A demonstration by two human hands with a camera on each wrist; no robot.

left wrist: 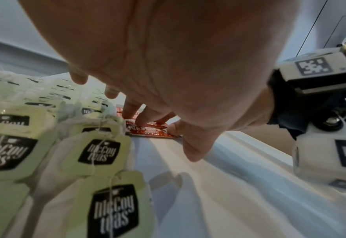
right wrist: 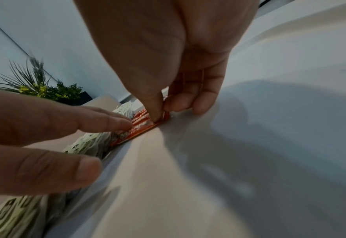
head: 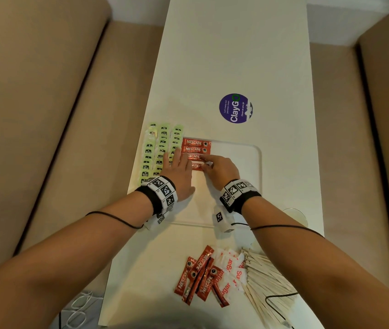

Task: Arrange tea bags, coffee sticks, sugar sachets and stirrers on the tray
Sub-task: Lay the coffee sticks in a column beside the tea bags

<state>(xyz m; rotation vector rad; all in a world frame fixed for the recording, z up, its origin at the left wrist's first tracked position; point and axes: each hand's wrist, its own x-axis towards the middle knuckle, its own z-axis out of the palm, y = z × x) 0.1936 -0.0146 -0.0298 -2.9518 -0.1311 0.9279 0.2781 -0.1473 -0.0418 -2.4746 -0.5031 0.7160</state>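
Observation:
A white tray (head: 250,186) lies on a white table. Green-tagged tea bags (head: 160,148) (left wrist: 98,153) fill its left part in three columns. Beside them lie several red coffee sticks (head: 195,146) in a column. My left hand (head: 180,162) lies flat, with straight fingers (right wrist: 107,120) touching the left ends of the nearer sticks. My right hand (head: 208,165) pinches the right end of the nearest coffee stick (head: 197,166) (right wrist: 139,133) (left wrist: 147,131). Its thumb (right wrist: 156,112) is on top and its index finger rests on the stick behind.
Loose coffee sticks (head: 198,279), sugar sachets (head: 231,269) and wooden stirrers (head: 267,281) lie in piles at the table's near end. A purple round sticker (head: 235,108) is beyond the tray. Beige sofas (head: 34,115) flank the table. A potted plant (right wrist: 39,87) stands far off.

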